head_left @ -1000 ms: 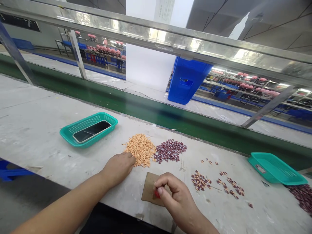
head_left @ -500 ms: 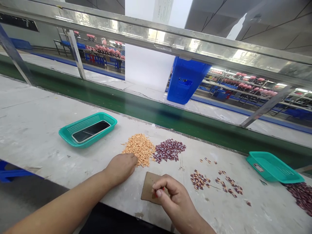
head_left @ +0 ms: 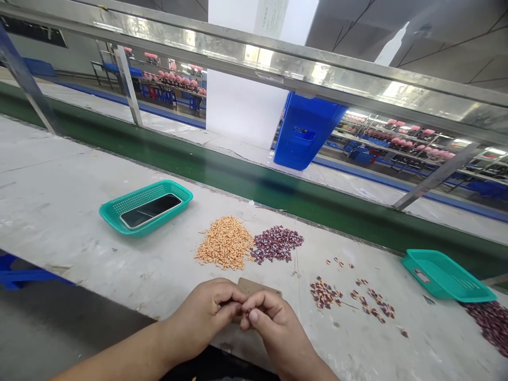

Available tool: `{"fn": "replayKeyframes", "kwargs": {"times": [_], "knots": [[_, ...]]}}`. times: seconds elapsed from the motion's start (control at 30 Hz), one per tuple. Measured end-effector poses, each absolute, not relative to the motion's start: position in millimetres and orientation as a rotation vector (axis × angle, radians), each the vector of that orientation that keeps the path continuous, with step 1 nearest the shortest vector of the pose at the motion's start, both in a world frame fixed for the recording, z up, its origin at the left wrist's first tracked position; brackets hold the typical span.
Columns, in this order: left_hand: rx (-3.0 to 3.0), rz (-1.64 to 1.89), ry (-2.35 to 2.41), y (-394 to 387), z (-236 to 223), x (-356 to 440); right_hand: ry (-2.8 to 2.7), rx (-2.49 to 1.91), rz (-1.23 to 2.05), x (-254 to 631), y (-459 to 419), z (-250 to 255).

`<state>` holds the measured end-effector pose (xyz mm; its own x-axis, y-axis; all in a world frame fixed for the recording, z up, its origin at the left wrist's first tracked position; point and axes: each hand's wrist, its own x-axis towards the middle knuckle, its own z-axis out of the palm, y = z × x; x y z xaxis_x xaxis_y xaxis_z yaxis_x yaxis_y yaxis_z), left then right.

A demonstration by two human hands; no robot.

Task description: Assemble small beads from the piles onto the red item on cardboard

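My left hand and my right hand meet fingertip to fingertip over a piece of brown board. Both are closed in a pinch; what lies between the fingertips is too small and too covered to name. Just beyond them is a heap of small tan pieces. Touching its right side is a heap of dark purple pieces. Farther right lies a cluster of small two-tone pieces, dark and tan, with more two-tone pieces scattered beside it.
A green basket holding a phone stands at the left. Another green basket sits at the right, by a dark red heap. Beyond the table runs a green belt, with a blue bin and a metal rail.
My left hand has come back from the tan heap to meet my right hand over the board. The red thing seen in my right fingers before is now hidden or gone from view.
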<state>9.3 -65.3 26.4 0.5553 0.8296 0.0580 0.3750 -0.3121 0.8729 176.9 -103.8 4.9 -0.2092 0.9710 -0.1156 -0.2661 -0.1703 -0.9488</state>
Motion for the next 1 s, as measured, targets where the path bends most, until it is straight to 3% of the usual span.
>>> {"fn": "replayKeyframes", "kwargs": {"times": [0.37,0.57,0.7,1.0], "knots": [[1.694,0.478,0.989,-77,24,12,-1.141,-1.032,1.641,192,-121,-5],[1.106,0.527,0.891,-77,1,18,-1.418,-1.495,1.052,224,-110,-5],[0.963,0.621,0.848,-79,-3,22,-1.757,-1.576,0.729,227,-104,-12],[0.956,0.644,0.825,-80,-9,27,-2.055,-1.575,0.435,221,-103,-9]]}}
